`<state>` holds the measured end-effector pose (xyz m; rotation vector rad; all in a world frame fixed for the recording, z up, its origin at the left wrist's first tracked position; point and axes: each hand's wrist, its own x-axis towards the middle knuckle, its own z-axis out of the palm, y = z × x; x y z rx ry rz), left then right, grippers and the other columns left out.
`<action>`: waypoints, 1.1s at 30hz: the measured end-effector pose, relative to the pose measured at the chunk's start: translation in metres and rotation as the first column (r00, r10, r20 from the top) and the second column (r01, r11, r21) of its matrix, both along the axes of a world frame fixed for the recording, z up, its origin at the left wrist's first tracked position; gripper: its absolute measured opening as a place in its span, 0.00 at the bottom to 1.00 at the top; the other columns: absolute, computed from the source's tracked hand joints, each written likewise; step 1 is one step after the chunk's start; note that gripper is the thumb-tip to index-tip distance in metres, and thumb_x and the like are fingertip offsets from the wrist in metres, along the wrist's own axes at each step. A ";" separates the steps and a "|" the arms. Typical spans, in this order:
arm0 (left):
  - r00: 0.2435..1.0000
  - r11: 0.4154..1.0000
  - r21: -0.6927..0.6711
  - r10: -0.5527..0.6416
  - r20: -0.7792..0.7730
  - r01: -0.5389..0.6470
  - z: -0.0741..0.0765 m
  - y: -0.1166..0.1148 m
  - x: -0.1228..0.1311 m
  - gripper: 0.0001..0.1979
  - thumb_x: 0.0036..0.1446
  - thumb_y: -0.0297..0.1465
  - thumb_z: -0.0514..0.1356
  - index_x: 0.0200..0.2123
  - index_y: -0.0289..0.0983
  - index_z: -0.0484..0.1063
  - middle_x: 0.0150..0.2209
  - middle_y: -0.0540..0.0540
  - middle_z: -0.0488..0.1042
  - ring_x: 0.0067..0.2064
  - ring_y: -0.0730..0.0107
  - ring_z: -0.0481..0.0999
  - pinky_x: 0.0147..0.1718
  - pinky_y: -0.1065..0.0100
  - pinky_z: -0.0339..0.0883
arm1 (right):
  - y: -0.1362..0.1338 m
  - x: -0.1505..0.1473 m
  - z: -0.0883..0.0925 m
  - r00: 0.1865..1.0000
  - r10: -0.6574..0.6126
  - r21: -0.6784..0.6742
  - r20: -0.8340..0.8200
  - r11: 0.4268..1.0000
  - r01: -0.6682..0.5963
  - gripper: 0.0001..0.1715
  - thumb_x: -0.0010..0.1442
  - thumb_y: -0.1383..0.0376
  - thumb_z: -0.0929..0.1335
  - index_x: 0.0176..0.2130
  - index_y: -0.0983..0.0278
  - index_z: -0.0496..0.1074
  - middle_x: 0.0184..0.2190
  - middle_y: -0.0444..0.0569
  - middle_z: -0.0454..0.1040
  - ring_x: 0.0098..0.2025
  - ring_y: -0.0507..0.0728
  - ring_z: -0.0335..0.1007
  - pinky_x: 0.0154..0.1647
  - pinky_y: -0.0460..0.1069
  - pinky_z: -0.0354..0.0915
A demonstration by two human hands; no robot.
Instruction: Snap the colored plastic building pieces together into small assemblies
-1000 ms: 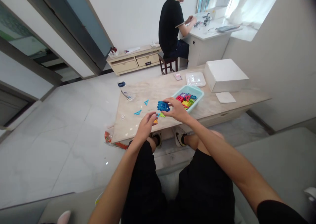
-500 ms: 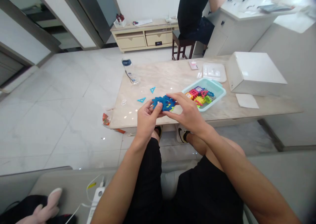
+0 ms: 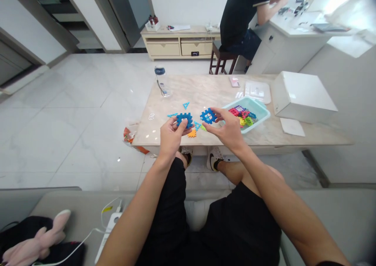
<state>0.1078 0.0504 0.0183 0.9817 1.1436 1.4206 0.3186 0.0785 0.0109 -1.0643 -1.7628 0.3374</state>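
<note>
My left hand (image 3: 172, 133) grips a blue square toothed building piece (image 3: 180, 119) with a square opening, the thumb lying over its front. In my right hand (image 3: 229, 128) another blue toothed piece (image 3: 207, 116), with a window-like pattern, is pinched at its right edge and tilted. A gap separates the two pieces above the table. Beneath and between my hands lie an orange toothed piece (image 3: 192, 133) and a light blue triangular piece (image 3: 197, 126). Farther back on the table is another light blue triangle (image 3: 186, 105).
A pale green basket (image 3: 262, 115) of colourful pieces stands right of my right hand. Behind it are a clear lid (image 3: 258, 92) and a white box (image 3: 305, 96). A water bottle (image 3: 162, 82) stands at the table's far left. A person (image 3: 245, 19) sits on a stool beyond.
The two blue pieces, together between my hands before, are now apart, one in each hand. My view has shifted slightly, and an orange piece now shows on the table.
</note>
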 end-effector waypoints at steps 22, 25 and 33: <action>0.990 0.994 0.105 -0.015 -0.141 0.030 -0.007 0.000 0.005 0.23 0.59 0.49 0.72 0.45 0.37 0.75 0.44 0.41 0.85 0.42 0.57 0.88 0.39 0.63 0.82 | 0.008 -0.012 0.002 0.999 0.041 0.081 -0.002 0.996 -0.041 0.30 0.67 0.52 0.75 0.63 0.58 0.73 0.48 0.53 0.79 0.45 0.63 0.76 0.50 0.61 0.76; 0.991 0.996 0.091 -0.011 -0.137 0.024 -0.006 0.000 0.003 0.24 0.57 0.49 0.73 0.45 0.38 0.76 0.41 0.43 0.85 0.40 0.58 0.88 0.37 0.64 0.82 | 0.011 -0.020 0.003 0.996 0.084 0.104 -0.008 0.991 -0.083 0.31 0.67 0.54 0.75 0.65 0.57 0.72 0.50 0.53 0.79 0.46 0.64 0.76 0.51 0.60 0.76; 0.995 0.997 0.081 0.010 -0.099 -0.002 -0.007 -0.003 -0.002 0.24 0.55 0.47 0.74 0.44 0.37 0.77 0.39 0.45 0.84 0.39 0.63 0.86 0.42 0.60 0.84 | 0.009 -0.029 0.014 0.962 0.262 0.133 0.080 0.953 -0.271 0.33 0.66 0.58 0.75 0.67 0.57 0.71 0.58 0.56 0.79 0.58 0.67 0.75 0.62 0.63 0.72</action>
